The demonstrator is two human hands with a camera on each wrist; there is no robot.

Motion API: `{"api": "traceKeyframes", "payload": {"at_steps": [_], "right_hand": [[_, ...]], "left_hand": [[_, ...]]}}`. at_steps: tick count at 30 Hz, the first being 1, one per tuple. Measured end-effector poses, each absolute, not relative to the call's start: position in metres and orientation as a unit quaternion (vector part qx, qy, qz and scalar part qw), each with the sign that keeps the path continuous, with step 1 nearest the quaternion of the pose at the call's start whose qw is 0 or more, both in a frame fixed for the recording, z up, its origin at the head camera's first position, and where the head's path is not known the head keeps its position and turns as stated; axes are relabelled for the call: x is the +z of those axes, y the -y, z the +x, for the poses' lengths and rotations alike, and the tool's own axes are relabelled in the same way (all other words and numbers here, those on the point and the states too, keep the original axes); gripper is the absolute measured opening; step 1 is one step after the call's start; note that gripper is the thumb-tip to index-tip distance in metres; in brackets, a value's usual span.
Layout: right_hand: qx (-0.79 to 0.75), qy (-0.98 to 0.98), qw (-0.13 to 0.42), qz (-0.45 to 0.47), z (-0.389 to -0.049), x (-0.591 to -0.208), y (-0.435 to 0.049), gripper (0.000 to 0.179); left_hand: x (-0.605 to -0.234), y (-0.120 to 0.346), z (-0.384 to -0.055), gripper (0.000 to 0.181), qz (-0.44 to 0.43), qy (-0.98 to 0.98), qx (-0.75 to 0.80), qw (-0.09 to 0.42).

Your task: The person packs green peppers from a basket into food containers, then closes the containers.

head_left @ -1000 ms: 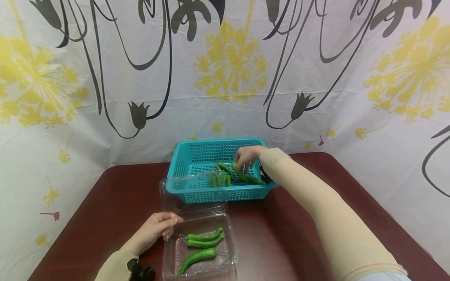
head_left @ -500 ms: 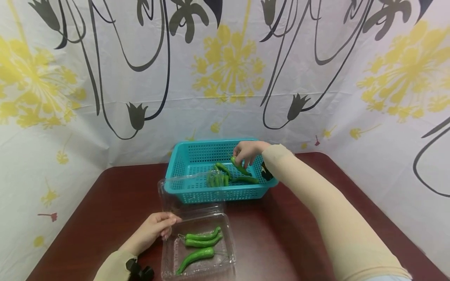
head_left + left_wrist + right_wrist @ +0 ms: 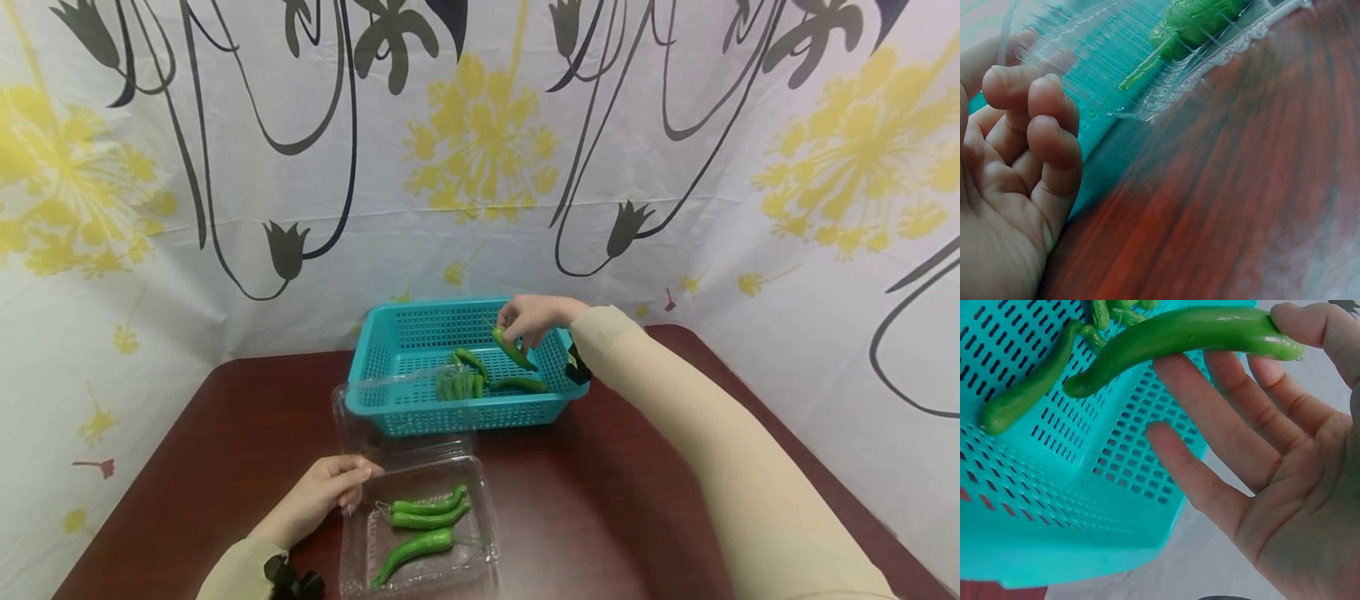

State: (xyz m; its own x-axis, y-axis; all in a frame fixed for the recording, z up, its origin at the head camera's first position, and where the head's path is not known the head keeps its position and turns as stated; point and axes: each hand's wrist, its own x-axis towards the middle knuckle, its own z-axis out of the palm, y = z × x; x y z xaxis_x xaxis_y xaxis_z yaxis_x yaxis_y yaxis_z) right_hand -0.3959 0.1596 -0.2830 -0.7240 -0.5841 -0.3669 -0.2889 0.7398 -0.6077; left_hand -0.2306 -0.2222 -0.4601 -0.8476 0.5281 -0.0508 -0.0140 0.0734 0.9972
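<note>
My right hand (image 3: 534,318) pinches a green chili pepper (image 3: 1185,334) between thumb and fingers, over the right part of a turquoise basket (image 3: 365,358). Below it in the basket lie several other green peppers, one of them a long pepper (image 3: 519,384). My left hand (image 3: 324,492) grips the left edge of a clear plastic clamshell container (image 3: 486,500), near its hinge, with thumb and curled fingers. Its lid stands open, leaning toward the basket. Inside the container lie three green peppers, the nearest pepper (image 3: 416,547) apart from the other two.
Beneath everything is a dark red wooden table (image 3: 247,425). A white patterned cloth (image 3: 480,250) hangs behind it and along both sides. The clear lid (image 3: 352,421) overlaps the basket's front wall in the head view.
My right hand has lifted one pepper up off the others in the basket. The left hand stays at the container's edge. The head view has shifted slightly.
</note>
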Motion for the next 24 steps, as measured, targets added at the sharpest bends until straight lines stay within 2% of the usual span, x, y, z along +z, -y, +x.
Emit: {"api": "traceKeyframes", "payload": {"at_steps": [11, 24], "right_hand": [[-0.3, -0.877, 0.262, -0.268, -0.373, -0.265, -0.171, 0.017], [-0.316, -0.839, 0.289, -0.335, -0.335, -0.249, -0.16, 0.011]], "left_hand": [[-0.461, 0.22, -0.232, 0.033, 0.178, -0.702, 0.655, 0.217], [-0.459, 0.219, -0.231, 0.036, 0.182, -0.702, 0.653, 0.219]]}}
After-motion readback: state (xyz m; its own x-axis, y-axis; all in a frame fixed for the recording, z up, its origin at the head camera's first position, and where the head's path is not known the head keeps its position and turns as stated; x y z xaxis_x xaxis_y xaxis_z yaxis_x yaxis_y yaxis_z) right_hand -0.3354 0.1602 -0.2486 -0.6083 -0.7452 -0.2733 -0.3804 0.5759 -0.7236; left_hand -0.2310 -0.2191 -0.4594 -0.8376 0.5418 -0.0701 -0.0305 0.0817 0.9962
